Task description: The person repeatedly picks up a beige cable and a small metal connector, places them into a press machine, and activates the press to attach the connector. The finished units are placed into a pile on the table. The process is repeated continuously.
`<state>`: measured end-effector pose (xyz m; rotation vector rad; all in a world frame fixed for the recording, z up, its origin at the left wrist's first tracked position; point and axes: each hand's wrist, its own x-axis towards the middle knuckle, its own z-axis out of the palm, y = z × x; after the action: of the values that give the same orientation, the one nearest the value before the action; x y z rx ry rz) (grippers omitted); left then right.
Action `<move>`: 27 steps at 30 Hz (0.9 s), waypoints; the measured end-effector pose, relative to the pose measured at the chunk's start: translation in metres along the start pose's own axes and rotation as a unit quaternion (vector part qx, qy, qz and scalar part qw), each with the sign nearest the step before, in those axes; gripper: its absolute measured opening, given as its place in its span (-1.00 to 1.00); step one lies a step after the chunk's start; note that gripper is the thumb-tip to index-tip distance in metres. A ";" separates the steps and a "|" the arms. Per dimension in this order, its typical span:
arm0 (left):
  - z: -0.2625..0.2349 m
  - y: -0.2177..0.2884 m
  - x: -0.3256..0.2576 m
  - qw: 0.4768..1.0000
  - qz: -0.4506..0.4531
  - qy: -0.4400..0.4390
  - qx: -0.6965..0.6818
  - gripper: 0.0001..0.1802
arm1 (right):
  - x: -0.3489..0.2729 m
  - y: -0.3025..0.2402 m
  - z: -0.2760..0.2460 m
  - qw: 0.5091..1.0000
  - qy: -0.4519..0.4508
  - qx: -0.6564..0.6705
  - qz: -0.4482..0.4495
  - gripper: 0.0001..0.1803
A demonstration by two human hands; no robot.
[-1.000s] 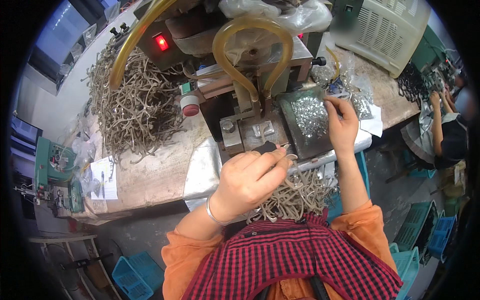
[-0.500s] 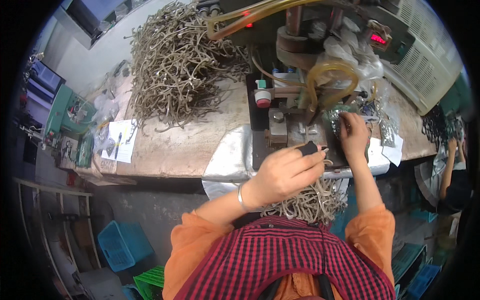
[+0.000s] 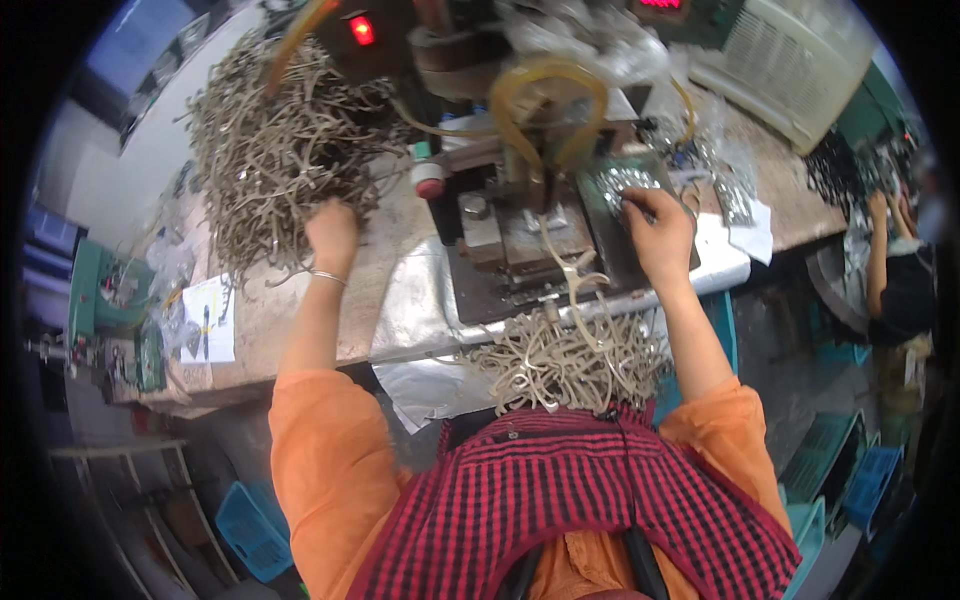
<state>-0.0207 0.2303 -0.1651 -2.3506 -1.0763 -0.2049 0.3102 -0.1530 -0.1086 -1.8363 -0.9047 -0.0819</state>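
A worn, tan wooden worktable (image 3: 270, 325) crosses the room above a dark grey floor (image 3: 238, 432), with an open, pale-framed rack (image 3: 120, 450) and a bright blue plastic basket (image 3: 255, 530) at left. Beyond, a pale grey wall (image 3: 78, 150) stands beside what seems a bluish glass window (image 3: 140, 45), blurred.

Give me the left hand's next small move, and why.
Perhaps the left hand should draw one from the large pile of curved pieces: it is at that pile's edge, where they lie tangled, while the right hand is at the dark tray of small shiny bits.
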 end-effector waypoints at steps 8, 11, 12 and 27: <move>-0.120 0.048 0.004 0.926 -0.045 0.117 -0.356 -0.84 | -0.037 -0.004 -0.059 0.996 0.018 0.063 0.061 -0.85; -0.075 0.063 -0.024 0.938 -0.064 -0.088 -0.330 -0.72 | -0.017 -0.069 -0.048 0.989 -0.087 0.122 -0.016 -0.85; -0.075 0.067 -0.028 0.938 -0.088 -0.072 -0.328 -0.73 | -0.009 -0.079 -0.039 0.984 -0.092 0.140 -0.055 -0.82; -0.098 0.061 -0.029 0.937 -0.104 0.092 -0.321 -0.85 | 0.000 -0.122 0.014 0.906 -0.116 0.386 0.126 -0.41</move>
<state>0.0128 0.1266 -0.1176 -2.6855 -1.3047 -0.9656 0.2299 -0.1201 -0.0211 -1.2009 -0.7021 0.5934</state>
